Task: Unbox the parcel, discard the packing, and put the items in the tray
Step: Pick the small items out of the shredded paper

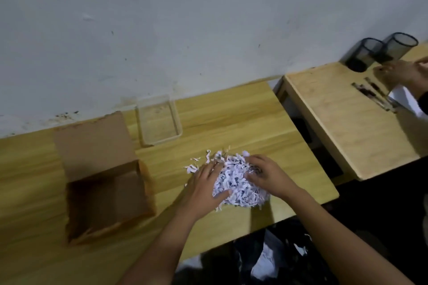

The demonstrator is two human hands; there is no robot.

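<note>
A loose heap of white shredded paper packing (pixel 239 183) lies on the light wooden table (pixel 243 122), near its front edge, and both bare hands press in on it from either side. The left hand (pixel 203 188) cups the heap's left flank with fingers spread and the thumb laid across the shreds; the right hand (pixel 266 174) covers the upper right part, fingers curled down into the paper, so the two together gather the pile between them. A few stray shreds (pixel 193 165) lie just beyond the left fingertips. To the left stands the open brown cardboard box (pixel 108 192), its lid flap tilted back toward the wall; its inside looks dark and I cannot tell whether anything remains in it. Behind the heap, close to the wall, sits a clear rectangular plastic tray (pixel 159 120). Below the table edge, a dark bag (pixel 266 259) holds white scraps. On a second wooden table (pixel 342 127) to the right stand two dark translucent cups (pixel 382 53), with another person's hand (pixel 405 71) beside them.
</note>
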